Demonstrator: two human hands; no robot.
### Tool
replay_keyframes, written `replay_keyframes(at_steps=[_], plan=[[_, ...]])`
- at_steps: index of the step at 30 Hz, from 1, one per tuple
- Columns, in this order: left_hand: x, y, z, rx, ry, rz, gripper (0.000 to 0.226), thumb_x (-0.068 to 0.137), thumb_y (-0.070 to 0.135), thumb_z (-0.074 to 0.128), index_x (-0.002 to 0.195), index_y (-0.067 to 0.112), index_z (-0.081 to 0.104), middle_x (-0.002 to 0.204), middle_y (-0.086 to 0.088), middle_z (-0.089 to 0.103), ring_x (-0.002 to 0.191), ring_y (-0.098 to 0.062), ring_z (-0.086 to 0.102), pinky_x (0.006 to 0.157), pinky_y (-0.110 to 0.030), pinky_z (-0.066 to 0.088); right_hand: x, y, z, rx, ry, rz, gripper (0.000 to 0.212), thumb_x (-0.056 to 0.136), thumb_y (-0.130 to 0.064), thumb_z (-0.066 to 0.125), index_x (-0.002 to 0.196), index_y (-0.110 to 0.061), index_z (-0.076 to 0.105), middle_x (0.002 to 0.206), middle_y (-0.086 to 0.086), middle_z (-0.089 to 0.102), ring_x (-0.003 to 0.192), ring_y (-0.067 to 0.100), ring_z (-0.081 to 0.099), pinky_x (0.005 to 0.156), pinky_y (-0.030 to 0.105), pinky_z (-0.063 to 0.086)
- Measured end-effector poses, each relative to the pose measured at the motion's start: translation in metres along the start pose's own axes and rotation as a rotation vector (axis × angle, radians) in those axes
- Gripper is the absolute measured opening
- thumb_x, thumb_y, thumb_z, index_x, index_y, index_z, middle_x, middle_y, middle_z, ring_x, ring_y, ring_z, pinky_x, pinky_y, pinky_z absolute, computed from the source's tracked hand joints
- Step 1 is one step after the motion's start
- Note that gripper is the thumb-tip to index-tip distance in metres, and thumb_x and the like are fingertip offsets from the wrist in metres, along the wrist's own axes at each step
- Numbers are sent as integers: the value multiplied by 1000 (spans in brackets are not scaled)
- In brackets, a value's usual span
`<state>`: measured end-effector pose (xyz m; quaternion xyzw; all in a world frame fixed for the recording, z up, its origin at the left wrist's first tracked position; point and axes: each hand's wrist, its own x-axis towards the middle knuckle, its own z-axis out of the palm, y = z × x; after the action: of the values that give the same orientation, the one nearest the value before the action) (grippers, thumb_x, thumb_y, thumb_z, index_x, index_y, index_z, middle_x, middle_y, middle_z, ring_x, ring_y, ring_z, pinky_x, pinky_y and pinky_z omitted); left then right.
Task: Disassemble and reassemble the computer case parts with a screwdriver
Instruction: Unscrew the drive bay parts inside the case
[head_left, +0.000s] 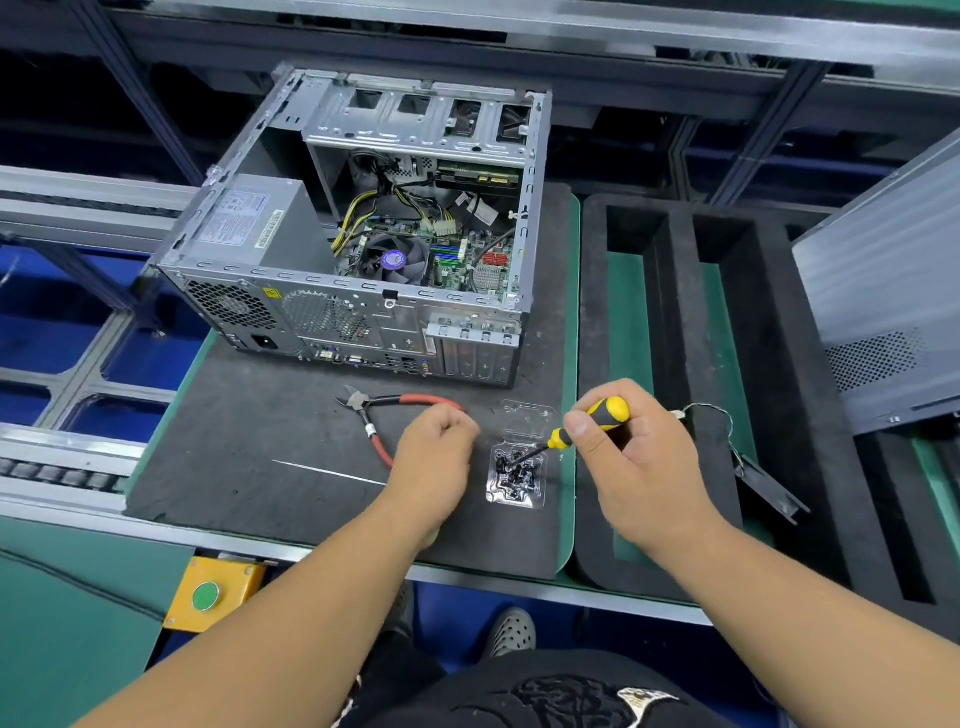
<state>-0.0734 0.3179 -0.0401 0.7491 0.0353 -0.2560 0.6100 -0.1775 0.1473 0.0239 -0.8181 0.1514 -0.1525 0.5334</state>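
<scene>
You have a single wide-angle view, worn on your head, looking forward and steeply down over your forearms. Your right hand (631, 457), gripping the yellow-and-black-handled screwdriver (582, 427), sits close, just right of centre. Beyond the grip, the open grey metal computer case (363, 234) fills the upper middle. Below the grip, your dark shirt (545, 691) shows at the bottom edge.

power supply (244, 221): white label, print too small to read | computer case (363, 317) rear: yellow warning sticker (272, 293), unreadable | no legible text
</scene>
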Motion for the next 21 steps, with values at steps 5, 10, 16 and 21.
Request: replay_keyframes(at_steps=[5, 10, 16, 21], plan=[[-1, 13, -2, -424, 23, -214, 9, 61, 13, 48, 70, 14, 53, 57, -1, 44, 46, -14, 30, 41, -21, 17, 3, 7, 4, -31, -24, 20, 7, 94, -32, 65, 88, -30, 62, 80, -7, 70, 74, 13, 63, 67, 18, 45], [-1, 8, -3, -139, 34, -154, 7, 69, 16, 54, 69, 9, 55, 56, 1, 40, 48, -18, 25, 45, -24, 19, 6, 2, 0, -29, -11, -15, 14, 97, -22, 68, 87, -29, 62, 77, -12, 70, 68, 5, 60, 62, 8, 40], [-3, -12, -6, 543, -205, 277, 14, 85, 29, 75, 92, 37, 68, 58, 13, 57, 50, -2, 45, 54, -17, 39, 10, -9, -9, -43, 29, -67, 16, 98, -13, 69, 86, -22, 64, 74, -21, 68, 64, -2, 58, 61, 4, 40], [-4, -8, 4, 629, -178, 343, 14, 85, 39, 79, 97, 41, 71, 76, 16, 65, 65, 4, 56, 63, -16, 45, 8, -13, -11, -20, 30, -69, 16, 98, -11, 69, 87, -21, 63, 73, -21, 68, 63, -4, 58, 60, 3, 39]])
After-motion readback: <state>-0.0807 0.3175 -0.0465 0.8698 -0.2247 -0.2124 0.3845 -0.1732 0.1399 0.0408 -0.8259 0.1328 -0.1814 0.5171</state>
